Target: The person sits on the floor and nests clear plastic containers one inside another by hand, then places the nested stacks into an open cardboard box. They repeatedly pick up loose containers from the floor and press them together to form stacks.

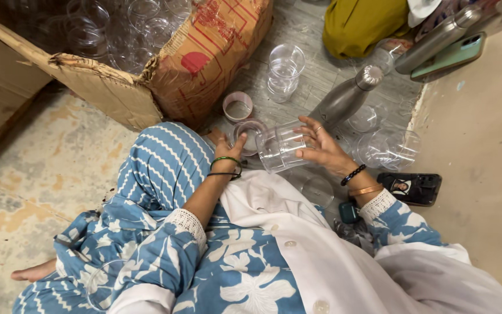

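I sit on the floor in a blue floral dress. My right hand (321, 146) grips a clear plastic jar (281, 148) lying on its side, fingers spread over its base. My left hand (228, 150) touches a roll of pinkish tape (250, 135) right at the jar's open mouth, thumb against the roll. A second tape roll (238, 106) lies on the floor just behind. Green and black bangles circle my left wrist; a beaded bracelet and an orange band sit on my right wrist.
A torn cardboard box (146, 75) holding several clear jars stands at the back left. A stack of clear jars (284, 71), a steel bottle (347, 96), loose clear lids (387, 148) and a phone (411, 187) lie around. Another phone (451, 55) lies at top right.
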`<move>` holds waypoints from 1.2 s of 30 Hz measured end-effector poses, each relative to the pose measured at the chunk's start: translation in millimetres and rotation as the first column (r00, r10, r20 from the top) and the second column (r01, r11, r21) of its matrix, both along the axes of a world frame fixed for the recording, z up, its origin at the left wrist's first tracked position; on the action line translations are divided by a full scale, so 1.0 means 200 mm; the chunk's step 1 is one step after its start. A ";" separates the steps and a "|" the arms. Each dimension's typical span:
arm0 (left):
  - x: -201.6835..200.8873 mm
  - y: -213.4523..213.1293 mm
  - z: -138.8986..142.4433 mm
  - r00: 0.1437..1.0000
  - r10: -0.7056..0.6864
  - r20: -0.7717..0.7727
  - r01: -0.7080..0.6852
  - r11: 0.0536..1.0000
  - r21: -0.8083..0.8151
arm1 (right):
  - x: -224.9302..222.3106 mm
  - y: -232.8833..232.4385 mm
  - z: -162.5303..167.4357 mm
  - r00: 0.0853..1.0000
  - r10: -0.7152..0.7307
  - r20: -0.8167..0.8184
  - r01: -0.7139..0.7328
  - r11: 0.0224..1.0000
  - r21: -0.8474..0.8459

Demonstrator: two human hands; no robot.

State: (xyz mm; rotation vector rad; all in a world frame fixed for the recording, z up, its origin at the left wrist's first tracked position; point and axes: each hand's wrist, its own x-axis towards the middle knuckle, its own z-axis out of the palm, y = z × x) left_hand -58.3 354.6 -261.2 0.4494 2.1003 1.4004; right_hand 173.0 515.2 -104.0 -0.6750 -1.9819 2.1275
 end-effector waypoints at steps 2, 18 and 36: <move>0.05 -0.06 0.13 0.995 0.099 0.000 -0.098 0.987 0.128 | -0.01 -0.04 0.03 0.999 -0.011 -0.045 0.008 0.998 -0.057; 0.16 -0.74 0.92 0.850 -0.430 0.305 0.076 0.673 0.735 | -0.19 -0.36 0.28 0.872 0.180 -0.455 -0.346 0.884 -0.315; 0.10 -1.30 1.02 0.596 -0.555 0.580 -0.491 0.319 0.810 | -0.48 -0.73 0.28 0.880 0.419 -0.223 -0.424 0.905 0.028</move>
